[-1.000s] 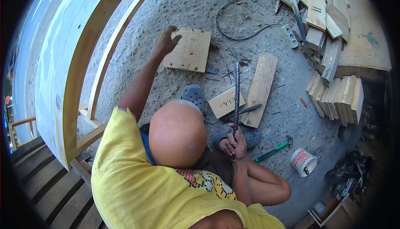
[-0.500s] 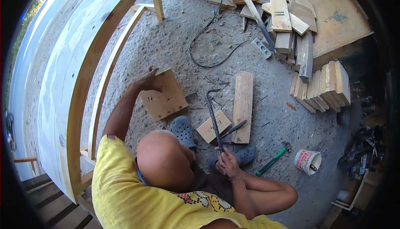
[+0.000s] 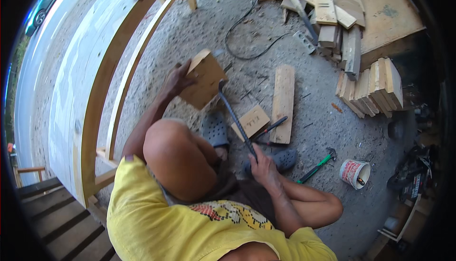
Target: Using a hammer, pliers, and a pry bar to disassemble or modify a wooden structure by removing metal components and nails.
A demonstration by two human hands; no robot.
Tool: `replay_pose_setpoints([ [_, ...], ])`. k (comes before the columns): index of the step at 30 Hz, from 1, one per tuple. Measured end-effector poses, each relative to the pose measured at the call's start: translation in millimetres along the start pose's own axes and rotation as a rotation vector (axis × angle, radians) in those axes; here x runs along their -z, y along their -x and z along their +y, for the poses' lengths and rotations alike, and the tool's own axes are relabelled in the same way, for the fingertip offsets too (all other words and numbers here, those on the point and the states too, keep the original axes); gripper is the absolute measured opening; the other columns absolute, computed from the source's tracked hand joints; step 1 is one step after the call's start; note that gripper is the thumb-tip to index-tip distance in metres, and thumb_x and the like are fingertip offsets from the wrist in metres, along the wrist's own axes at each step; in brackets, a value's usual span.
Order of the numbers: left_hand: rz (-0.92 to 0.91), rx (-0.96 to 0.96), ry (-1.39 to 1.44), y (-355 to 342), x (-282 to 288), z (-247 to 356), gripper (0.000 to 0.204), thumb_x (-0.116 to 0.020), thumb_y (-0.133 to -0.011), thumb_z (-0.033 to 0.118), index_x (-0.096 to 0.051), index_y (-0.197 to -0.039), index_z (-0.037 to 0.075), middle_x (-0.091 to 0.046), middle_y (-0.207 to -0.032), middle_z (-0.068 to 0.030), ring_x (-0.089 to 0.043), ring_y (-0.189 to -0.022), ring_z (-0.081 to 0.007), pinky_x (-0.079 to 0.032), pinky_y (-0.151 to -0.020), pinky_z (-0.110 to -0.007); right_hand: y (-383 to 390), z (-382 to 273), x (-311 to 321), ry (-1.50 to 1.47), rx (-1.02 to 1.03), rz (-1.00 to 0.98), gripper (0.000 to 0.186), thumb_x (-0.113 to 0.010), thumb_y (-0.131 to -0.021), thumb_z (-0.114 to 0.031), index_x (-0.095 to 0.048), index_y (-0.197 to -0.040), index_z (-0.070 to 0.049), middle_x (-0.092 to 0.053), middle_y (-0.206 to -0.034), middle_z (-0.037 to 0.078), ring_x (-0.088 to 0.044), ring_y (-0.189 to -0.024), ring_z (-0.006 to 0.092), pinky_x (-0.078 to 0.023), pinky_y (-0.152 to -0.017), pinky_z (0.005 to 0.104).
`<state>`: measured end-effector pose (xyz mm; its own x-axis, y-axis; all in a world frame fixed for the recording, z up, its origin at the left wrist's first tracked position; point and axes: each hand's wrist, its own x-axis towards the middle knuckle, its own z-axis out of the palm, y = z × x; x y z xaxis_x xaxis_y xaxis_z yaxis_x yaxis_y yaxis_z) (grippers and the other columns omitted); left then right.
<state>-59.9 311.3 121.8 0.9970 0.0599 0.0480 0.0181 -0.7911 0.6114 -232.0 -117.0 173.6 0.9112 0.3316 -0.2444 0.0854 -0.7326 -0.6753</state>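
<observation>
My left hand is closed on the left edge of a squarish wooden board, holding it tilted above the gravelly ground. In my right hand is the lower end of a dark pry bar. Its hooked tip meets the board's right edge, though I cannot tell whether it is caught on anything. Below the board lies a small wooden block with marks on it. A tool with dark and red handles rests between that block and a long plank.
A green-handled hammer and a white tub lie to the right. Stacked boards and a scrap wood pile stand beyond, near a power strip with its cable. A large wooden frame borders the left side.
My left hand has gone from lying spread on the board to gripping its edge, tilting it up. The pry bar's hook has swung left to the board. The whole view has shifted slightly.
</observation>
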Motion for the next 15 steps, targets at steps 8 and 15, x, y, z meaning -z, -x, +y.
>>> replay_pose_setpoints([
  [8,-0.158,-0.182,-0.054,-39,-7,4,0.09,-0.073,-0.088,0.064,-0.045,-0.157,0.014,-0.064,-0.131,-0.0219,-0.061,-0.124,-0.0436,-0.049,-0.101,-0.049,-50,-28,13,0.284,0.16,-0.116,0.032,-0.057,-0.103,-0.015,-0.051,-0.131,0.0,-0.07,-0.084,0.027,-0.07,-0.08,0.0496,-0.054,-0.07,0.0591],
  [15,-0.164,0.012,0.123,-45,-12,11,0.076,-0.039,-0.107,0.067,-0.048,-0.154,0.009,-0.064,-0.135,-0.0235,-0.059,-0.131,-0.0394,-0.046,-0.108,-0.047,-67,-33,9,0.289,0.127,-0.102,0.039,-0.059,-0.102,-0.014,-0.053,-0.139,-0.004,-0.071,-0.09,0.029,-0.069,-0.086,0.0504,-0.053,-0.073,0.0603],
])
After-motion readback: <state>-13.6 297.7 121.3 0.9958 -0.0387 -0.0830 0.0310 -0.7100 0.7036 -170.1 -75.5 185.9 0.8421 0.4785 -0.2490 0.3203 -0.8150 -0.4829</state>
